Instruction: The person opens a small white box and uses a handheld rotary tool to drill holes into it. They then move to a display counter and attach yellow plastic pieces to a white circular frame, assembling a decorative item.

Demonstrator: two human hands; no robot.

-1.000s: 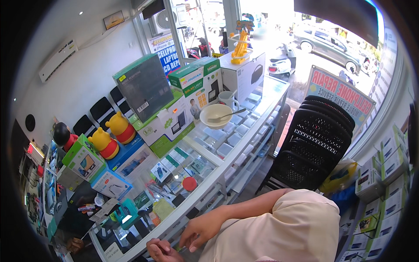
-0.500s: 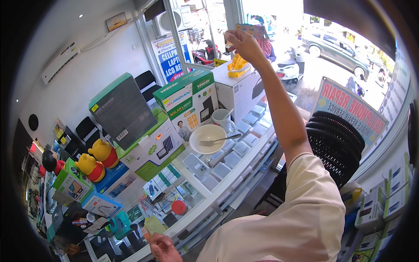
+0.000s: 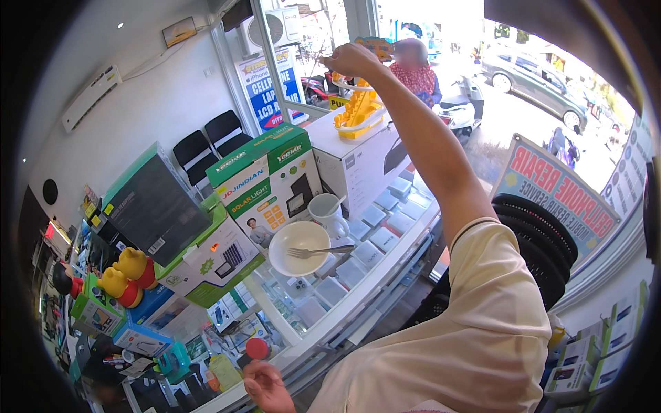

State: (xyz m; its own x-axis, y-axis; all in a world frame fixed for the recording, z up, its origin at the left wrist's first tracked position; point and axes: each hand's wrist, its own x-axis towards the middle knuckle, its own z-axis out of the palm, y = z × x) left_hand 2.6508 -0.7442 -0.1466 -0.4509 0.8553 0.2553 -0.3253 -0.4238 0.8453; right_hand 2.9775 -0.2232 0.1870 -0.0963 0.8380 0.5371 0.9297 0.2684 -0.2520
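Observation:
My right arm reaches far forward, and my right hand (image 3: pixel 354 60) hovers above a yellow toy (image 3: pixel 359 113) with stepped sides and white curved rails. Its fingers are pinched together; anything between them is too small to make out. Beyond that hand shows a colourful flat piece (image 3: pixel 375 47), partly hidden. The toy stands on a large white box (image 3: pixel 348 165). Low in the view, my left hand (image 3: pixel 267 389) is loosely curled with its fingers a little apart and nothing visible in it. It is just below a red round lid (image 3: pixel 257 348) by the glass counter.
On the glass counter (image 3: pixel 299 337) stand a white bowl (image 3: pixel 292 265) with a fork (image 3: pixel 323 250) across it, a mug (image 3: pixel 329 213), a solar light box (image 3: pixel 268 193) and yellow bear figures (image 3: pixel 131 275). Black chairs (image 3: pixel 530 241) are stacked at right. A person (image 3: pixel 413 72) is outside.
My right hand has moved left and turned palm-down above the toy. The view has shifted, so the counter items appear further left. My left hand is slightly further right.

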